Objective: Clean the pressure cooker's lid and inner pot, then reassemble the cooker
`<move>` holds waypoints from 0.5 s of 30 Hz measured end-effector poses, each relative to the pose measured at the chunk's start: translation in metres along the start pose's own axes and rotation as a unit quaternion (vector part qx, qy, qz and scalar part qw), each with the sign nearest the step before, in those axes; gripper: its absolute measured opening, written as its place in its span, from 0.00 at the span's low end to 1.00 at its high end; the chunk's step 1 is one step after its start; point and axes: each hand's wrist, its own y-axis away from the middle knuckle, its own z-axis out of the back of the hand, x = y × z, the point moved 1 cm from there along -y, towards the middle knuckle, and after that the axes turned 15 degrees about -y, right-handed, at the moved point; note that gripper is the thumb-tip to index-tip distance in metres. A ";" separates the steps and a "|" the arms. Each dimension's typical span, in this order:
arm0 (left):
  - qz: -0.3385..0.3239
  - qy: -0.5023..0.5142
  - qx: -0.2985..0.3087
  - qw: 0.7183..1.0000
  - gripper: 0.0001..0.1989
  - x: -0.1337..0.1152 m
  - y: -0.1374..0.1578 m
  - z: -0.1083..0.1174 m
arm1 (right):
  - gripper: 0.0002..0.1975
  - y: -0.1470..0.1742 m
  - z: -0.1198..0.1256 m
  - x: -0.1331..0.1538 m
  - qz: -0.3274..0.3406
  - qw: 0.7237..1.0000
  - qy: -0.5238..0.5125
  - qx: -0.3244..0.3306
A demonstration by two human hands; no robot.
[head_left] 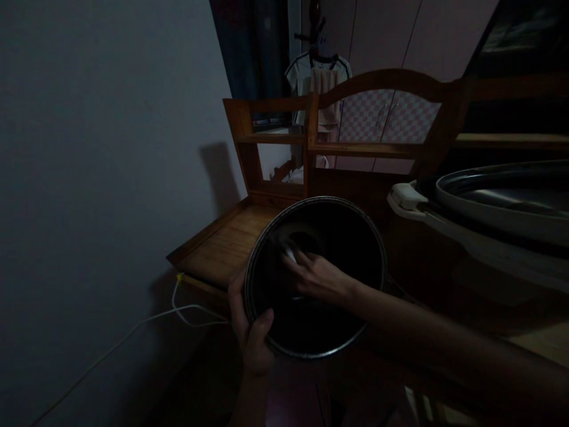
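Note:
A round, dark cooking pot [351,249] with a pale metal rim is tilted so its mouth faces me. My left hand [253,326] grips it at the lower left, thumb over the rim and fingers around the outer wall. Inside the pot, my right hand [315,276] is near the inner wall and bottom, its fingers bent together around a small pale thing [290,254]. That thing is blurred and partly hidden, so its kind does not show. Much of the pot's inside is lost in shadow.
To the right stands a large white-rimmed appliance [480,228] with a side handle. Behind the pot are a wooden desk [222,243] and its shelf frame [373,148]. A white cable [133,329] hangs along the wall [111,148] at left. A shirt [300,77] hangs farther back.

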 end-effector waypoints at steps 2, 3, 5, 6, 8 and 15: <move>0.002 0.009 -0.004 1.000 0.30 0.000 -0.001 0.000 | 0.13 0.003 -0.007 0.000 -0.010 1.000 0.002 -0.005; 0.001 0.010 -0.005 1.000 0.30 0.000 -0.002 0.000 | 0.14 0.003 -0.008 0.000 -0.023 1.000 -0.001 -0.008; -0.008 0.002 0.002 1.000 0.30 -0.001 -0.002 0.000 | 0.18 0.001 -0.007 0.000 -0.050 0.999 -0.003 -0.015; -0.015 -0.005 0.003 1.000 0.30 -0.002 -0.001 0.000 | 0.21 0.000 -0.006 0.000 -0.064 0.998 -0.005 -0.019; -0.026 -0.013 0.005 1.000 0.29 -0.004 0.001 -0.001 | 0.25 -0.004 -0.003 0.000 -0.094 0.995 -0.014 -0.025; -0.033 -0.015 0.016 0.999 0.31 -0.004 0.001 0.001 | 0.23 -0.011 0.007 -0.001 -0.167 0.984 -0.043 -0.034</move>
